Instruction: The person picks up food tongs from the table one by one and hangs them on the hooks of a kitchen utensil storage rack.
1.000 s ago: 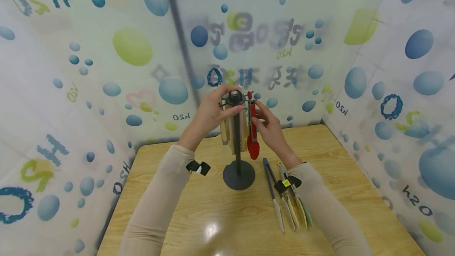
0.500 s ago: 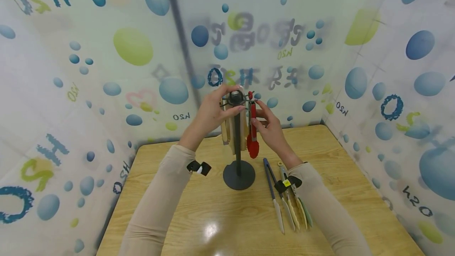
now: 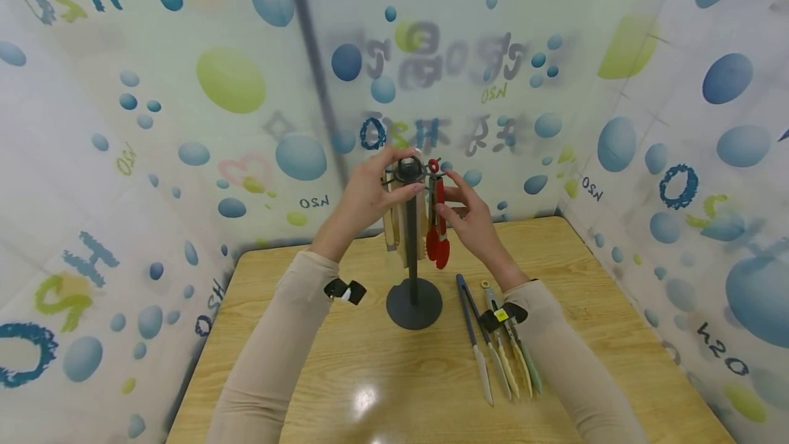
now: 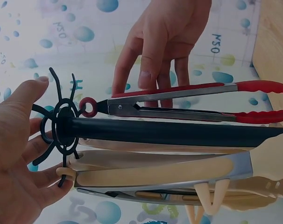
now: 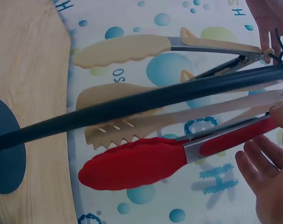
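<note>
The left hand (image 3: pixel 364 194) grips the hooked ring at the top of a black utensil stand (image 3: pixel 411 238), thumb and fingers on either side. Red tongs (image 4: pixel 267 87) hang by their red loop from one hook, with their two arms spread apart. At their upper handle, the right hand (image 3: pixel 471 214) pinches one arm between thumb and fingers. On the left side of the stand hang beige tongs (image 4: pixel 155 172). A beige slotted utensil (image 5: pixel 123 128) hangs behind the pole in the right wrist view, near the red head of the tongs.
The stand's round base (image 3: pixel 414 317) rests on a wooden table (image 3: pixel 320 362). To its right lie dark blue-handled tongs (image 3: pixel 466 307) beside more tongs with yellow ends (image 3: pixel 511 362) and a green end (image 3: pixel 533 368), partly under the right forearm. Patterned curtains (image 3: pixel 185 88) surround the table.
The right hand has shifted slightly right. The red tongs have turned or spread, so both red heads now show apart, and their loop faces the camera more. The left hand stays still.
</note>
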The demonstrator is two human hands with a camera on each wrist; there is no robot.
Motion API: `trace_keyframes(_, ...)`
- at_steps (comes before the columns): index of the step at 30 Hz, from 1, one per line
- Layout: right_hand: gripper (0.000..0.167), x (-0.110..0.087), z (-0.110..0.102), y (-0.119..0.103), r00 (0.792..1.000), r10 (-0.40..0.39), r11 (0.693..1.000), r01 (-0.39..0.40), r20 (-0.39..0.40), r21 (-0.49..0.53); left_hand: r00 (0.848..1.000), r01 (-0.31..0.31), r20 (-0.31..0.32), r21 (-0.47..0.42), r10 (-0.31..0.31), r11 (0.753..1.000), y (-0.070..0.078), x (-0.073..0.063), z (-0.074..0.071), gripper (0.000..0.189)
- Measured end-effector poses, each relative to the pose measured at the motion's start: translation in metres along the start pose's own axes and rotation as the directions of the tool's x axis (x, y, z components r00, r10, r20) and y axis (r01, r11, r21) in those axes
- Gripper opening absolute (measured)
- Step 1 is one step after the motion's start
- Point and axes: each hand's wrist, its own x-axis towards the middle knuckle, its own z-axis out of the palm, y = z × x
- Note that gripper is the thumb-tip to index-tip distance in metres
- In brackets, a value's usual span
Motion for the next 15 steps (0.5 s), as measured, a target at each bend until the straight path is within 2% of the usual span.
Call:
trace_keyframes(6,0.061,-0.004,-0.017,0.007,1.000,0.005,0.999,-0.006,-0.023,-0.032,1.000,0.023,0.011,-0.007,-0.023,1.000,0.000,0.000,0.001,0.057)
trace_keyframes(11,0.061,-0.011,-0.033,0.015,0.998,0.043,0.997,-0.046,-0.044,-0.069,0.999,0.045,0.012,0.003,-0.045,0.999,0.000,0.000,0.001,0.055)
trace_keyframes(15,0.062,-0.016,-0.044,0.040,0.996,0.064,0.995,-0.069,-0.066,-0.078,0.998,0.055,0.017,-0.002,-0.055,0.998,0.001,0.000,0.001,0.054)
